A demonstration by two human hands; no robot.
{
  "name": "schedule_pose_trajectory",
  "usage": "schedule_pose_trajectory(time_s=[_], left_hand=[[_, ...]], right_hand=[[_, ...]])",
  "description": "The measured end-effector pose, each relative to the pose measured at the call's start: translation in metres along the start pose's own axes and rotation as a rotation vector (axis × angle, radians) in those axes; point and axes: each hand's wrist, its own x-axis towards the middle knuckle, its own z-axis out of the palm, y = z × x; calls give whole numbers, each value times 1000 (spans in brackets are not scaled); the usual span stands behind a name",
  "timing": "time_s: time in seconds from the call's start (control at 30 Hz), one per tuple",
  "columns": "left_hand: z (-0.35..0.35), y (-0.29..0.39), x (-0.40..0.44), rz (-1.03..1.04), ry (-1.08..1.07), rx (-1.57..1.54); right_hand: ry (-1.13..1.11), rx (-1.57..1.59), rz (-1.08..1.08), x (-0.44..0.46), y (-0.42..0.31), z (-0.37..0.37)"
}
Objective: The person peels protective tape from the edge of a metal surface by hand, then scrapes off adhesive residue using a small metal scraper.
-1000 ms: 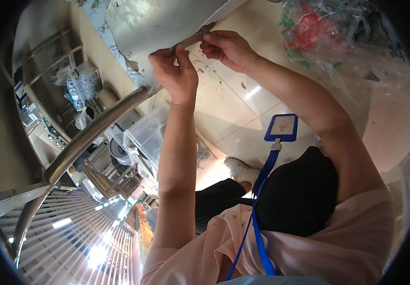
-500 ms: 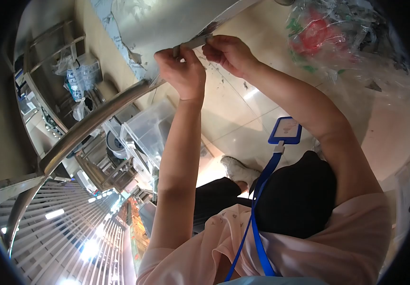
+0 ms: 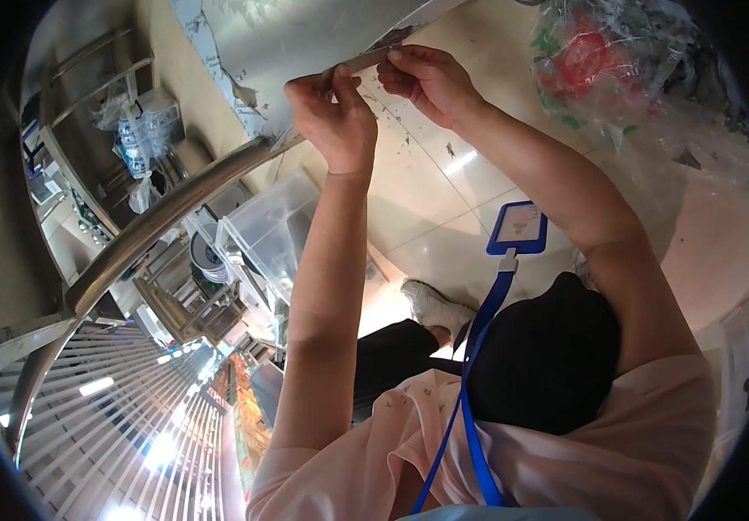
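A thin grey strip (image 3: 367,61) runs between my two hands along the lower edge of a shiny metal panel (image 3: 305,39). My left hand (image 3: 336,122) is closed, its thumb and bent fingers pinching the strip's left end. At the other end, my right hand (image 3: 431,85) grips it between thumb and forefinger, the remaining fingers curled. Whether the strip is film, tape or metal I cannot tell. Torn bluish film (image 3: 222,74) with ragged edges clings to the panel's left side. A dark ragged patch (image 3: 392,36) shows on the panel's edge just above my right hand.
A curved metal tube (image 3: 166,204) crosses below the panel at left. Clear plastic bins (image 3: 270,226) stand behind my left forearm. Crumpled clear plastic (image 3: 635,69) with red and green print lies at upper right. Small dark scraps dot the tiled floor (image 3: 418,204). A blue badge (image 3: 518,227) hangs from my neck.
Both hands have shifted slightly up along the panel's edge, the right one more so, still pinching the strip. The badge has swung a little upward and left in view.
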Motion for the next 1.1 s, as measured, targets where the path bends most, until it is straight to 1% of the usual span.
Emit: schedule_pose_trajectory(time_s=[0.13,0.23,0.43,0.53,0.63,0.73,0.77,0.8,0.87,0.97,1.1], left_hand=[[1,4,0,-56,2,1],[0,3,1,-43,-15,43],[-1,-3,3,-3,-21,-21],[6,-1,10,128,-56,-9],[6,4,11,64,-189,161],[3,10,9,5,-176,30],[3,7,8,-52,-133,-167],[2,4,11,15,-144,-259],[-1,2,7,0,-160,-172],[0,-2,8,14,-219,28],[7,13,10,-19,-146,87]], right_hand=[[-2,4,-20,1,-1,0],[-10,-2,-8,2,-1,-1],[-38,12,6,4,-1,-5],[-28,25,-10,3,-2,-6],[-31,44,-24,2,-9,-11],[-34,27,11,-2,-11,-7],[-35,13,27,-3,-11,-4],[-61,30,60,-3,-11,-3],[-23,46,99,-3,-10,0],[-38,150,120,-3,-10,0],[-36,176,77,-1,-9,-1]])
